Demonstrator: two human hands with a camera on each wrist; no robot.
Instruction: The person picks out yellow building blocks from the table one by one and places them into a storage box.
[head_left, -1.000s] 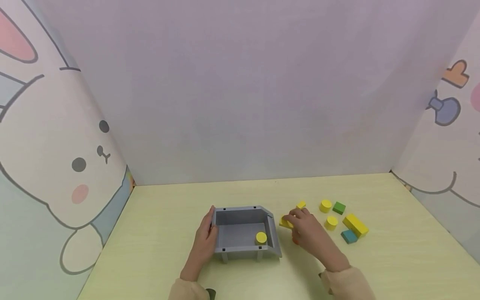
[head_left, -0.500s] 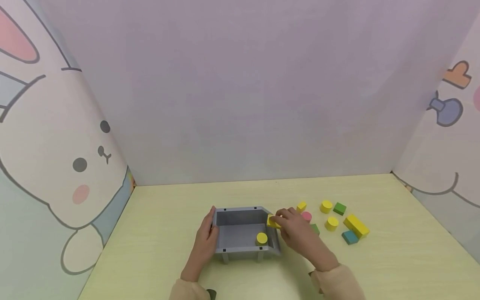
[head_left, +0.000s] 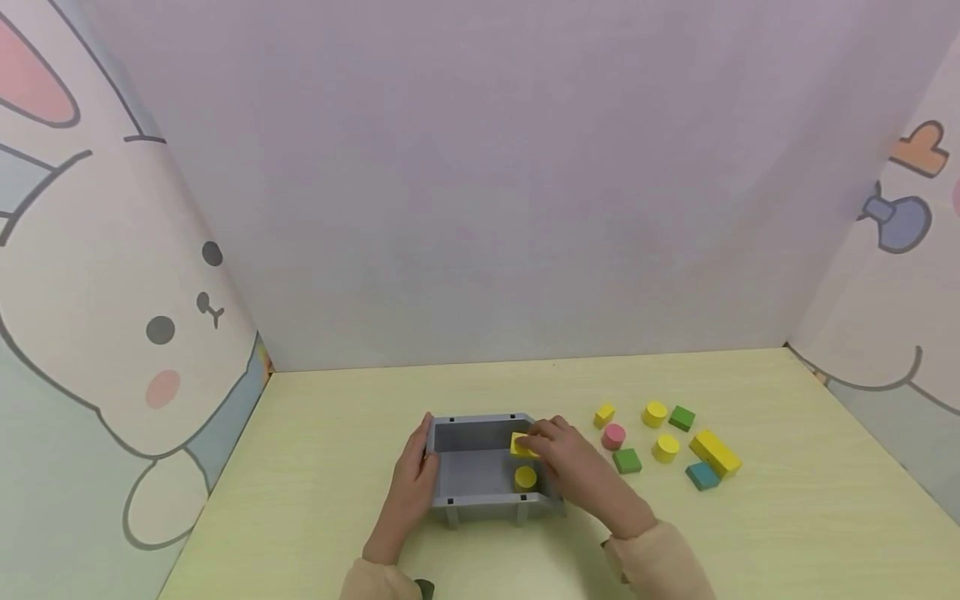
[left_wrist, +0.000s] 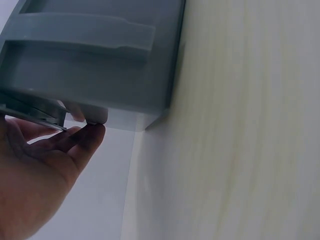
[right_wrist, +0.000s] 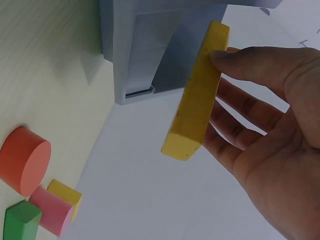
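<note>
A grey plastic storage bin [head_left: 480, 501] stands on the table, and my left hand [head_left: 412, 472] grips its left end. In the left wrist view the fingers [left_wrist: 90, 142] curl at the rim of the bin [left_wrist: 100, 80]. My right hand [head_left: 576, 468] pinches a long yellow block [head_left: 519, 444] between thumb and fingers, over the right part of the bin. The right wrist view shows this block [right_wrist: 197, 95] tilted, with the thumb on its face. Inside the bin, near its front right corner, sits a yellow cylinder [head_left: 526, 478].
Right of the bin lie a small yellow block [head_left: 604, 415], a pink cylinder [head_left: 613, 436], two green blocks [head_left: 627, 461], two yellow cylinders [head_left: 665, 449], a long yellow block [head_left: 716, 453] and a blue block [head_left: 702, 476]. An orange cylinder [right_wrist: 25, 160] shows in the right wrist view.
My right hand has carried the yellow block leftward from the table to above the bin, uncovering the pink cylinder and a green block. The left hand and bin have stayed put.
</note>
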